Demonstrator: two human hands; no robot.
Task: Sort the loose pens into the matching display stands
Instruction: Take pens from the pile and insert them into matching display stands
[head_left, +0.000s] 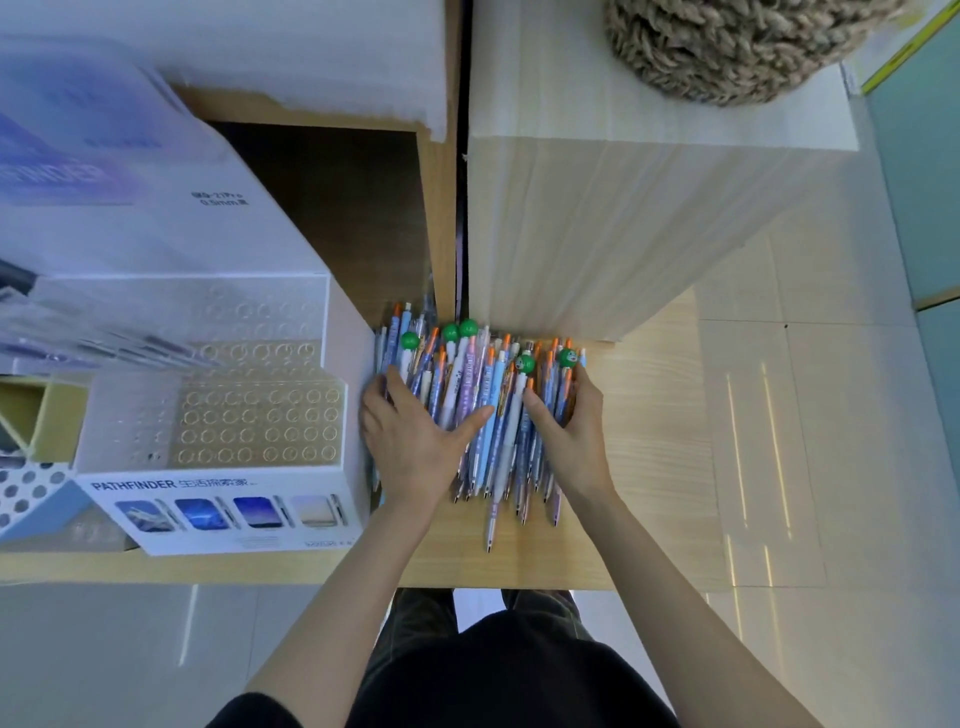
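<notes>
A heap of loose pens (483, 395) lies on the wooden shelf (649, 415), in blue, white and lilac with orange clickers; several have green ball tops. My left hand (415, 441) rests flat on the heap's left side, thumb spread to the right. My right hand (571, 431) cups the heap's right side, fingers curled round some pens. To the left stands a white PATHFINDER display stand (218, 488) with rows of empty round holes. Behind it a second tier of holes (260, 332) holds a few pens at its left.
A pale wooden box (623, 223) rises right behind the pens, with a woven basket (737, 47) on top. A dotted blue-and-white stand (31, 493) sits at the far left. The shelf's front edge runs just below the pens, with tiled floor beyond.
</notes>
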